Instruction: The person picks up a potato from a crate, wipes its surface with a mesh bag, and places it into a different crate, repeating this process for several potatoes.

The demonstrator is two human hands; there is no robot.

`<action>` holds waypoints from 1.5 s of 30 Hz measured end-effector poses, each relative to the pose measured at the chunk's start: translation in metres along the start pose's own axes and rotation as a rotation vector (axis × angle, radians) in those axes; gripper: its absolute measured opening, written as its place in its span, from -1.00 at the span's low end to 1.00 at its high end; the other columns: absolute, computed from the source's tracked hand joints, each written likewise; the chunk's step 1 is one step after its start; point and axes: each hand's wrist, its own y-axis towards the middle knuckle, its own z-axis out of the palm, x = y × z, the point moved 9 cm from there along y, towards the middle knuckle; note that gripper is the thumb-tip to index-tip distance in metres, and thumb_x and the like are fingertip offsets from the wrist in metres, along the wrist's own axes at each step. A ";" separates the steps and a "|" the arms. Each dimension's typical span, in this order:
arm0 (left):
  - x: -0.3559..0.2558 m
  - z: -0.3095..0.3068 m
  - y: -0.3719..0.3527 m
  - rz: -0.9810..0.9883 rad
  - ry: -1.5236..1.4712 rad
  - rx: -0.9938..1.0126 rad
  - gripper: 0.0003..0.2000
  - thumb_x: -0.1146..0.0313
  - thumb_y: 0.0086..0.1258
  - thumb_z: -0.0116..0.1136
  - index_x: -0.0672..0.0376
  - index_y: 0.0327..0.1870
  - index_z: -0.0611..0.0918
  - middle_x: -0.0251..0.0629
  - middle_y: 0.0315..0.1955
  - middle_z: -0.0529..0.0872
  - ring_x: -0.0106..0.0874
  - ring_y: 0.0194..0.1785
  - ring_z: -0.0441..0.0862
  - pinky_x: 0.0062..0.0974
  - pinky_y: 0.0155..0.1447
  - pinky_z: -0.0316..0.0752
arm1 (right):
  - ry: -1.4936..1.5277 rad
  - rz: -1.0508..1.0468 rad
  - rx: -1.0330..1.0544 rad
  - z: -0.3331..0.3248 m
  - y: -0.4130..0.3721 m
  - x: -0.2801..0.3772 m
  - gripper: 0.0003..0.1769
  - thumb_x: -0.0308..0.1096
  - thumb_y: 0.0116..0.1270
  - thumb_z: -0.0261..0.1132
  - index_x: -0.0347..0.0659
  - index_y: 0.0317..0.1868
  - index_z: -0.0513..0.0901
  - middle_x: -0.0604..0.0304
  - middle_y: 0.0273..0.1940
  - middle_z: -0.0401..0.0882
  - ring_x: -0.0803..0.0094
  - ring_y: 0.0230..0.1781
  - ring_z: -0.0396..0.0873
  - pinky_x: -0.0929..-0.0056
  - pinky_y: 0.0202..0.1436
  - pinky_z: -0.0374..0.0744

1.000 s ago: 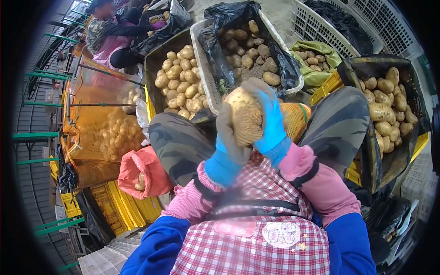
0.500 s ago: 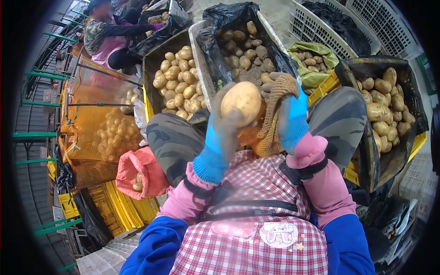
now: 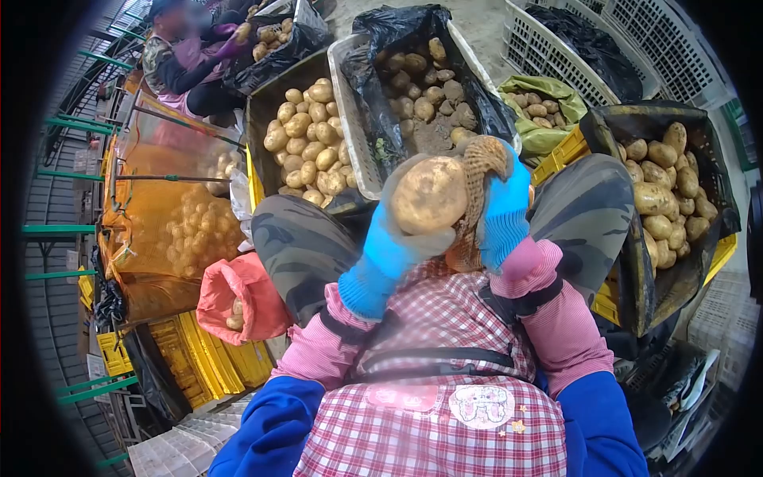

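Note:
A large potato (image 3: 430,195) with brownish patches is in my left hand (image 3: 391,238), which wears a blue and grey glove and has its fingers wrapped round it. My right hand (image 3: 502,203), gloved the same way, grips a brown ribbed cloth (image 3: 479,176) and presses it to the potato's right side. Both hands are above my lap, in front of a crate (image 3: 355,151) lined with black plastic that holds soil-covered potatoes.
Clean potatoes (image 3: 312,143) fill a crate at the left, and more potatoes (image 3: 668,191) lie in a black-lined crate at the right. A green sack (image 3: 566,95), a red sack (image 3: 266,298) and an orange mesh bag (image 3: 143,238) stand around. Upper left sits a co-worker (image 3: 187,67).
The potato has turned to show a browner face and sits slightly lower and to the right. The cloth is closer against it. The co-worker's arm has risen, with a potato in hand.

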 end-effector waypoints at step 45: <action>-0.014 0.003 -0.018 -0.003 0.021 0.015 -0.17 0.58 0.07 0.45 0.22 0.46 0.34 -0.11 0.35 0.47 -0.30 0.40 0.46 -0.36 0.39 0.46 | 0.200 0.308 0.312 0.017 -0.005 -0.060 -0.62 -0.23 0.60 0.02 -0.24 0.23 0.57 0.16 0.10 0.64 0.41 0.09 0.61 0.36 0.22 0.59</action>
